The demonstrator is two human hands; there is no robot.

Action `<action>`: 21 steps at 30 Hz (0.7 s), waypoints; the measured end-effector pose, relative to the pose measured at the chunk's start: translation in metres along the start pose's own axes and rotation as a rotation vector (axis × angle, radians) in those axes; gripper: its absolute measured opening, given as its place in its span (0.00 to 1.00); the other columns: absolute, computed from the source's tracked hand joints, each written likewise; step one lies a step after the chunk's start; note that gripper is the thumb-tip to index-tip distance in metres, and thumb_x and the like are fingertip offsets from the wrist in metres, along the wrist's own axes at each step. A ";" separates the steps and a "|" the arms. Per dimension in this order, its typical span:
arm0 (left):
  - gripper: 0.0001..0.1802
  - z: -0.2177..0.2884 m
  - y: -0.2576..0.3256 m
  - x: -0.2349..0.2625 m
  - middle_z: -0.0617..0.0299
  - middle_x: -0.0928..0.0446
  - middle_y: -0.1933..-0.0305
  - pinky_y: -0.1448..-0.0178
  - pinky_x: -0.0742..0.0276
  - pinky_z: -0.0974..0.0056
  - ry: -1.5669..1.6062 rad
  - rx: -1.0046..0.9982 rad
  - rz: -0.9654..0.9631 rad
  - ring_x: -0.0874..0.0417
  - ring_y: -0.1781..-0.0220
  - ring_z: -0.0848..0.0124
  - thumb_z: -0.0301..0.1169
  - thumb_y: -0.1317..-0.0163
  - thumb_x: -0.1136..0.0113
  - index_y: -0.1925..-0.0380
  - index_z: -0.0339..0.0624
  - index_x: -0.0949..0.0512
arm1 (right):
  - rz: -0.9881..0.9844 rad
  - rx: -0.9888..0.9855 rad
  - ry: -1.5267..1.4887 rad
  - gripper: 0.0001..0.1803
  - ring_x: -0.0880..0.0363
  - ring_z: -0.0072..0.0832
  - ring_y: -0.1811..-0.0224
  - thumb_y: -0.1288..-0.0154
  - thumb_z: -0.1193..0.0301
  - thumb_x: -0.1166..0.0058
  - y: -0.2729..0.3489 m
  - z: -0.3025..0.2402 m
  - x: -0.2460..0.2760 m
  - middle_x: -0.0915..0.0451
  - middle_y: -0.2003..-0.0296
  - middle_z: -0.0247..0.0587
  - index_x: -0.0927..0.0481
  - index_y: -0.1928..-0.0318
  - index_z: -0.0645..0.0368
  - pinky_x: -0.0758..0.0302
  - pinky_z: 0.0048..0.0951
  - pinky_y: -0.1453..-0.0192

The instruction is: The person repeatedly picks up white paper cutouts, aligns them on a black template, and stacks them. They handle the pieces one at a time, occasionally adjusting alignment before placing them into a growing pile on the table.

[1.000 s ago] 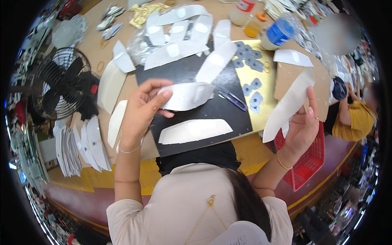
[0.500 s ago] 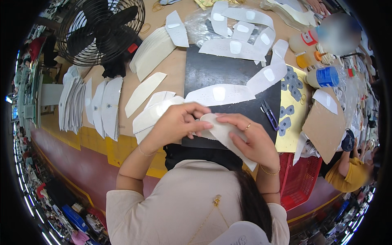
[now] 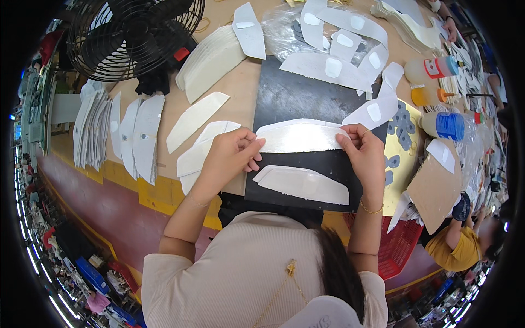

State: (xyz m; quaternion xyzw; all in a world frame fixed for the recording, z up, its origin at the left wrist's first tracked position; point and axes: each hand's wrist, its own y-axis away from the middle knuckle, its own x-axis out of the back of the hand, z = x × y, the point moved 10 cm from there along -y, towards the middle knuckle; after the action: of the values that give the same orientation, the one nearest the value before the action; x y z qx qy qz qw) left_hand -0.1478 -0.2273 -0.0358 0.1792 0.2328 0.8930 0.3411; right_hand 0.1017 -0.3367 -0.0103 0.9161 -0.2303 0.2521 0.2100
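We hold a long white curved strip [image 3: 298, 136] stretched flat over the black mat [image 3: 306, 98], our left hand [image 3: 229, 156] pinching its left end between thumb and fingers and our right hand [image 3: 365, 153] pinching its right end the same way, so both hands are closed on the one piece. Just nearer to us on the black mat lies a second white shaped piece [image 3: 303, 185], flat and untouched, apart from both hands. At the far edge of the mat, a clear plastic bag [image 3: 284, 33] holds more white strips [image 3: 328, 65], each bearing a small rounded white patch. To the right of the mat lies a yellow sheet [image 3: 402, 164] carrying grey rounded stickers, and beyond that a piece of brown cardboard [image 3: 437, 188] with a small white cutout on it. Farther right of the mat lie three bottles on their sides: a pale one with a red-and-white label [image 3: 432, 68], a small orange one [image 3: 424, 97] and a clear one with a blue label [image 3: 448, 126]. Left of the mat, white cutouts [image 3: 194, 117] lie on the brown tabletop [image 3: 240, 87], with stacked white pieces [image 3: 134, 136] farther left and a black fan [image 3: 131, 33] beyond them. A red basket [image 3: 402, 246] sits below the table's edge to the right of the mat, beside another person in a yellow top [image 3: 454, 249].
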 end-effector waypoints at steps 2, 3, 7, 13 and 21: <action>0.14 0.001 -0.005 0.001 0.62 0.19 0.78 0.77 0.28 0.78 -0.086 0.005 0.027 0.19 0.80 0.79 0.36 0.33 0.39 0.71 0.36 0.23 | 0.048 0.028 0.094 0.11 0.21 0.17 0.72 0.38 0.73 0.37 -0.002 -0.005 0.002 0.16 0.72 0.36 0.18 0.59 0.68 0.24 0.20 0.63; 0.14 0.000 -0.007 0.000 0.62 0.20 0.78 0.78 0.28 0.77 -0.098 0.012 0.032 0.19 0.80 0.79 0.37 0.33 0.39 0.71 0.36 0.23 | 0.052 0.018 0.108 0.11 0.21 0.17 0.72 0.38 0.73 0.37 -0.003 -0.005 0.001 0.16 0.71 0.37 0.18 0.59 0.68 0.24 0.20 0.63; 0.15 -0.002 -0.013 -0.001 0.62 0.21 0.80 0.78 0.29 0.77 -0.164 0.053 0.044 0.20 0.81 0.79 0.37 0.34 0.38 0.72 0.36 0.23 | 0.071 0.008 0.155 0.10 0.19 0.19 0.71 0.38 0.73 0.37 -0.006 -0.003 0.000 0.15 0.71 0.41 0.17 0.59 0.68 0.23 0.21 0.62; 0.16 -0.004 -0.015 -0.002 0.61 0.21 0.81 0.79 0.29 0.77 -0.190 0.067 0.059 0.20 0.82 0.79 0.38 0.34 0.38 0.72 0.35 0.24 | 0.080 0.011 0.187 0.10 0.17 0.21 0.70 0.38 0.73 0.37 -0.006 -0.004 0.000 0.14 0.71 0.43 0.17 0.59 0.68 0.22 0.22 0.62; 0.15 -0.002 -0.018 -0.004 0.61 0.21 0.81 0.79 0.29 0.76 -0.232 0.034 0.049 0.21 0.83 0.79 0.37 0.34 0.39 0.72 0.35 0.24 | 0.109 0.039 0.182 0.11 0.17 0.23 0.70 0.38 0.73 0.37 -0.003 -0.005 0.002 0.15 0.71 0.44 0.17 0.59 0.68 0.22 0.22 0.62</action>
State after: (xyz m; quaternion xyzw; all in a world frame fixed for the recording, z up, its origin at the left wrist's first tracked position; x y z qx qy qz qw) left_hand -0.1365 -0.2186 -0.0475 0.2929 0.2024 0.8702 0.3405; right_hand 0.1028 -0.3318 -0.0058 0.8795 -0.2548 0.3498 0.1982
